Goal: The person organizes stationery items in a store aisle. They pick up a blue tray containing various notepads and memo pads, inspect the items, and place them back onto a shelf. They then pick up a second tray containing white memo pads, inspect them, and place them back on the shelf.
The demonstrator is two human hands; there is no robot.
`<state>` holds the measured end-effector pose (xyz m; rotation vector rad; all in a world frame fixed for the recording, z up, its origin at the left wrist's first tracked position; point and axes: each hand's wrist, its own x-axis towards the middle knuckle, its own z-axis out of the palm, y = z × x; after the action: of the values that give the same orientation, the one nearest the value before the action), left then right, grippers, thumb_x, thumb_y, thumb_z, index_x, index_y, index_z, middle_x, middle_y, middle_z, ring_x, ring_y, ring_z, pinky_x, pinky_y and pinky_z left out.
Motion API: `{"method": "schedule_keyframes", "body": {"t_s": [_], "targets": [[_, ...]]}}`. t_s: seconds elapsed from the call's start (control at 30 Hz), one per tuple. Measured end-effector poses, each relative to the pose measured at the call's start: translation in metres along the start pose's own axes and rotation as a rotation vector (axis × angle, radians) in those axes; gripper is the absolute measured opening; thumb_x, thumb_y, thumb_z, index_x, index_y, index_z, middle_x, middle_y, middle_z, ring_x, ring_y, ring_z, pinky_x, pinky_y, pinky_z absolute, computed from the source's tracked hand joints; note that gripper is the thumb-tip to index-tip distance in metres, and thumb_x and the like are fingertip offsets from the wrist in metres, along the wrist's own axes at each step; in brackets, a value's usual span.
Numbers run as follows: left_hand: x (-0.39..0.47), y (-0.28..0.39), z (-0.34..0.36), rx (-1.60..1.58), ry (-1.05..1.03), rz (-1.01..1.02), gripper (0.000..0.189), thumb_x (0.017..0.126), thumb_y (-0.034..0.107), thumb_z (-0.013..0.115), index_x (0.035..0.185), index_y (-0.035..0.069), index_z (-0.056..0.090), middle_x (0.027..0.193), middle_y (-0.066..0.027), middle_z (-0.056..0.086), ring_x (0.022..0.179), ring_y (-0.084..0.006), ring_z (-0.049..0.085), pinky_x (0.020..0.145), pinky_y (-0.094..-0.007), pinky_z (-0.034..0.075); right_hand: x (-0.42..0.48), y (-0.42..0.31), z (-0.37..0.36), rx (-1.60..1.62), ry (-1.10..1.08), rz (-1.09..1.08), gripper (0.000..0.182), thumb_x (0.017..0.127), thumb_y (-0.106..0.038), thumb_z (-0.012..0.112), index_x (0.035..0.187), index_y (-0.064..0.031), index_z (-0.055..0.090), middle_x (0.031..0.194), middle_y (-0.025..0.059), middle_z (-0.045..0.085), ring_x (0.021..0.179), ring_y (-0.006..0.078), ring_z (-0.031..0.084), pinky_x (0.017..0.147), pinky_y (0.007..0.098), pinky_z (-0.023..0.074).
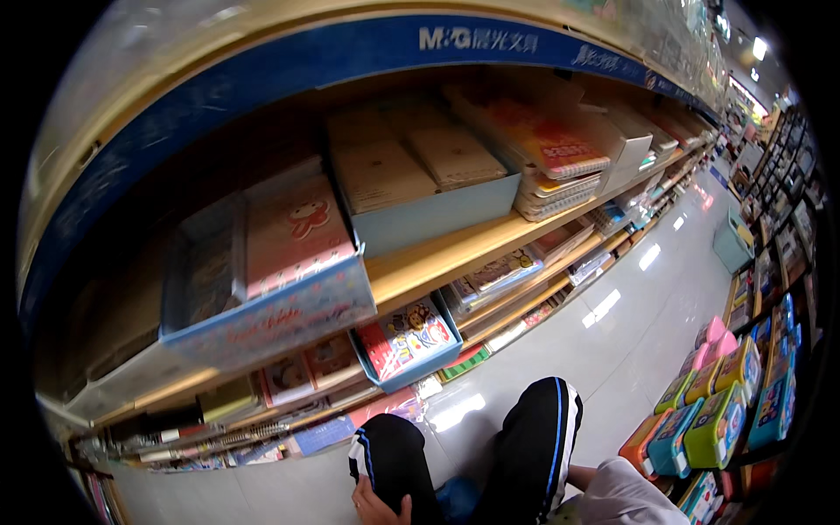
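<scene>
My left hand (pixel 380 504) rests on the black trousers at my left knee (pixel 394 453), thumb apart from the fingers and nothing held. Beside my right knee (pixel 541 426), part of a forearm shows below a white sleeve (pixel 620 492); my right hand is out of view behind the leg. Before me, a light blue box (pixel 275 328) on the wooden shelf holds a pink notebook (pixel 295 243) with a rabbit figure. Next to it, another blue box (pixel 433 213) contains brown-covered notebooks (pixel 453 154). Spiral notebooks (pixel 564 147) with orange-red covers are stacked further right.
On the lower shelf, a blue box (pixel 420 367) holds cartoon-covered notebooks. Colourful plastic cases (pixel 715 426) stand at the right, near my right arm. A teal bin (pixel 733 243) is farther along the tiled aisle (pixel 630 354). Between my legs is a blue object (pixel 457 497), its kind unclear.
</scene>
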<state>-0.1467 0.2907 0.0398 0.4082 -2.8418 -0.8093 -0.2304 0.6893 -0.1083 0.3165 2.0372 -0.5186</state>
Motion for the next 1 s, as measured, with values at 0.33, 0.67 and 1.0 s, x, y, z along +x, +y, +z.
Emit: {"method": "schedule_keyframes", "body": {"t_s": [0.33, 0.67, 1.0], "targets": [[0.006, 0.006, -0.018, 0.032, 0.03, 0.134, 0.085, 0.072, 0.032, 0.072, 0.131, -0.011, 0.029, 0.131, -0.0307, 0.033, 0.122, -0.0443, 0.034, 0.1, -0.0487, 0.032, -0.203, -0.213, -0.187, -0.355, 0.976, -1.011, 0.035, 0.084, -0.022, 0.061, 0.111, -0.0016, 0.052, 0.099, 0.0187, 0.059, 0.091, 0.0366, 0.059, 0.077, 0.0448, 0.0496], [0.029, 0.031, 0.003, 0.007, 0.074, 0.19, 0.082, 0.074, 0.035, 0.07, 0.134, -0.005, 0.031, 0.133, -0.0246, 0.037, 0.122, -0.0411, 0.036, 0.101, -0.0473, 0.033, -0.235, -0.423, -0.209, -0.407, 1.675, -1.359, 0.025, 0.076, -0.019, 0.067, 0.09, -0.002, 0.055, 0.091, 0.0127, 0.057, 0.087, 0.0289, 0.054, 0.078, 0.0371, 0.0448], [0.052, 0.03, 0.007, -0.113, 0.048, 0.271, 0.073, 0.072, 0.032, 0.07, 0.129, -0.002, 0.04, 0.133, -0.0191, 0.038, 0.123, -0.0397, 0.035, 0.1, -0.0513, 0.032, -0.243, -0.393, -0.192, -0.051, 2.09, -1.503, 0.036, 0.079, -0.022, 0.062, 0.052, -0.0114, 0.042, 0.049, 0.0029, 0.042, 0.049, 0.0221, 0.044, 0.048, 0.0349, 0.0293]]}}
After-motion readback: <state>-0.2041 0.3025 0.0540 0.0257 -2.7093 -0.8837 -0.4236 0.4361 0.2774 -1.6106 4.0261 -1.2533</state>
